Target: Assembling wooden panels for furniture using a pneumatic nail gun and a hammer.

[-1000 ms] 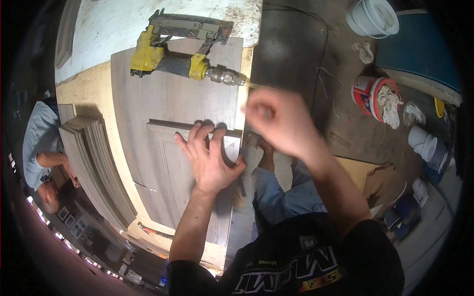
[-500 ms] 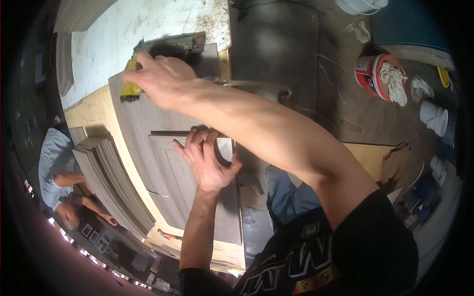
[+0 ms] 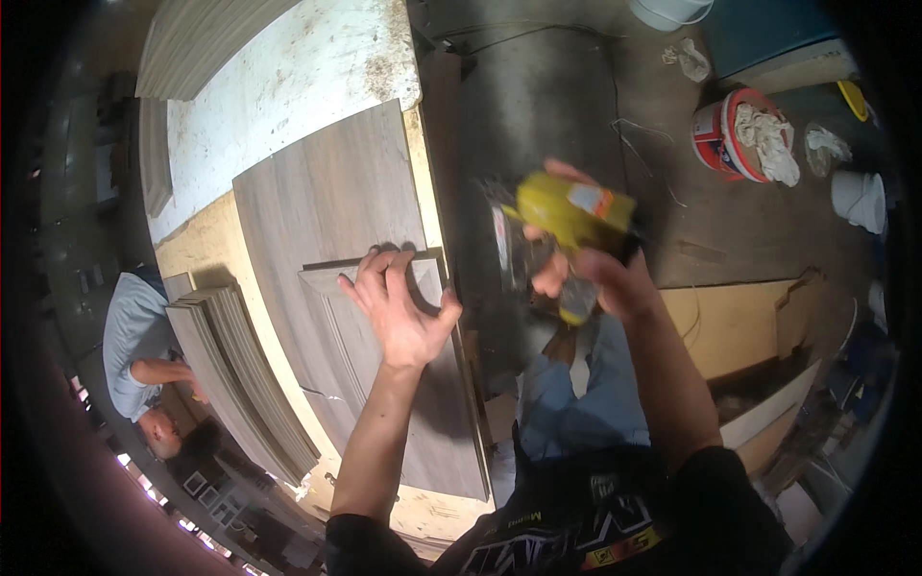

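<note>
My left hand (image 3: 399, 322) lies on a smaller grey wood-grain panel (image 3: 325, 312) with a moulded border. Its fingers are spread over the panel's far edge, and the thumb reaches toward the right side. That panel rests on a larger flat grey-brown board (image 3: 327, 182). Off the bench's right edge, above the floor, my right hand (image 3: 619, 278) is closed around a yellow-green nail gun (image 3: 576, 211). The gun is blurred by motion, and part of its grip is hidden by my fingers.
The boards lie on a workbench (image 3: 298, 67) with a stained white top. Strips (image 3: 235, 374) are stacked at its left; more boards (image 3: 206, 43) lie at the far left. A person (image 3: 139, 336) bends beyond the bench. Red bucket (image 3: 715, 134) with rags stands on the floor right.
My right hand has swung the nail gun from the board's far left corner, back and right, off the bench. My left hand has stayed in place on the smaller panel.
</note>
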{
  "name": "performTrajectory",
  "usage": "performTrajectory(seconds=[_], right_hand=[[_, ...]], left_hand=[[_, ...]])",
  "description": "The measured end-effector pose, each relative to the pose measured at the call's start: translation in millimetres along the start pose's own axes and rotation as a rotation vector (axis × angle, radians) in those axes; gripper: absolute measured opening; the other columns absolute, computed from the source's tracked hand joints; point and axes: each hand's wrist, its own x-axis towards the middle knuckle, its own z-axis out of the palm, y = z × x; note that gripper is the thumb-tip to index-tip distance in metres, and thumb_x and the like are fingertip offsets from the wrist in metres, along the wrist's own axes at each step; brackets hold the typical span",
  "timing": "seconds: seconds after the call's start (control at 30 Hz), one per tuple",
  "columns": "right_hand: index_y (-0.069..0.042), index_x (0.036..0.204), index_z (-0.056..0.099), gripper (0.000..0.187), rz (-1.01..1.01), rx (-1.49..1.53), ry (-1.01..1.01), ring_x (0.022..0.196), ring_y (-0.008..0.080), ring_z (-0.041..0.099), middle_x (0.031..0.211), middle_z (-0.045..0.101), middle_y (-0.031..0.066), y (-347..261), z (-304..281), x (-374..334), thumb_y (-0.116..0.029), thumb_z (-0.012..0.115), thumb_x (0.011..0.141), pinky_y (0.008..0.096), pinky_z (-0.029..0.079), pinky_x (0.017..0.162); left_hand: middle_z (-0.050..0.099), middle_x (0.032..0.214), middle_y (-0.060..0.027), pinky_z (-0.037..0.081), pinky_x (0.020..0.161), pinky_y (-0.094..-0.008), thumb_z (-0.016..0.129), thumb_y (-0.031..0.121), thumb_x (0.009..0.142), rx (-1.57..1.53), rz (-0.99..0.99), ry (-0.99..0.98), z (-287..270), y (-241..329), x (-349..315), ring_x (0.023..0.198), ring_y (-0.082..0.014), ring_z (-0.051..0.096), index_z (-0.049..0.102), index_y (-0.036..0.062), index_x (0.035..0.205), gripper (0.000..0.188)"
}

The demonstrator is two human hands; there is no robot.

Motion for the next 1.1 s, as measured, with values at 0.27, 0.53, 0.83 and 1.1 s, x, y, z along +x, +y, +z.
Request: performTrajectory(seconds=[0.27, 0.53, 0.83, 1.1], right_hand=[[0.002, 0.155, 0.032, 0.095, 0.081, 0.332, -0.011, 0.118, 0.0256, 0.063, 0.138, 0.058, 0.0179, 85, -13, -56, -0.022, 0.078, 0.075, 0.0387, 0.047, 0.105], [0.003, 0.152, 0.038, 0.086, 0.017, 0.285, -0.126, 0.119, 0.0234, 0.062, 0.139, 0.057, 0.0169, 95, -8, -35, -0.012, 0.076, 0.077, 0.038, 0.046, 0.107], [-0.009, 0.15, 0.046, 0.092, -0.379, -1.129, -0.267, 0.118, 0.028, 0.064, 0.136, 0.062, 0.0168, -48, 71, 103, -0.011, 0.082, 0.066, 0.0387, 0.051, 0.1], [-0.021, 0.148, 0.051, 0.069, -0.633, -1.835, -0.372, 0.116, 0.0314, 0.062, 0.126, 0.061, 0.0129, 45, 149, 247, -0.022, 0.075, 0.083, 0.0461, 0.049, 0.105]], left_hand=[[0.048, 0.124, -0.0163, 0.025, 0.112, -0.0567, 0.074, 0.025, 0.066, 0.025, 0.029, -0.055, -6, 1, -3, 0.126, -0.0387, 0.042, 0.052, 0.0049, 0.126, 0.068], [0.047, 0.124, -0.0196, 0.03, 0.11, -0.0543, 0.073, 0.027, 0.069, 0.006, 0.059, -0.046, -8, 0, 2, 0.123, -0.0408, 0.042, 0.05, 0.0023, 0.127, 0.067], [0.046, 0.127, -0.0126, 0.009, 0.114, -0.0714, 0.078, 0.03, 0.063, -0.006, -0.043, -0.017, -9, 1, -1, 0.133, -0.0376, 0.041, 0.053, 0.0103, 0.13, 0.074], [0.045, 0.127, -0.0106, 0.01, 0.114, -0.0743, 0.078, 0.027, 0.062, -0.078, -0.065, -0.007, -12, 12, 7, 0.134, -0.0355, 0.041, 0.052, 0.0119, 0.129, 0.073]])
